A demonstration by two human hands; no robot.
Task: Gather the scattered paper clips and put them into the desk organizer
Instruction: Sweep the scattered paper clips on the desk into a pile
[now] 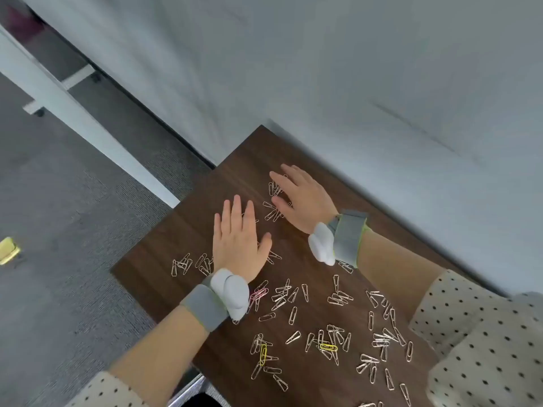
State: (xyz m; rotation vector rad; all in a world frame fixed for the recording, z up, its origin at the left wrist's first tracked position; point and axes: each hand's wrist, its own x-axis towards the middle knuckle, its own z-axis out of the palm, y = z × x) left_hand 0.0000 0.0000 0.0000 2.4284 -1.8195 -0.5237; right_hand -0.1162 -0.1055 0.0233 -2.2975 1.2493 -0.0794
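Observation:
Many metal paper clips [338, 342] lie scattered over a dark wooden desk [188, 230], most of them silver, with two yellow ones [328, 346] and a pink one [259, 293]. My left hand [238, 239] rests flat on the desk with fingers spread, holding nothing. A small heap of clips [183, 264] lies just left of its wrist. My right hand [299, 198] lies palm down, fingers apart, over a cluster of clips [273, 201] near the desk's far edge. Both wrists wear grey bands with white sensors. No desk organizer is in view.
A grey wall [352, 83] runs behind the desk. Grey carpet [58, 201] lies to the left, with a white table leg [73, 113] and a yellow object [8, 250] on the floor. The desk's left edge drops off close to my left hand.

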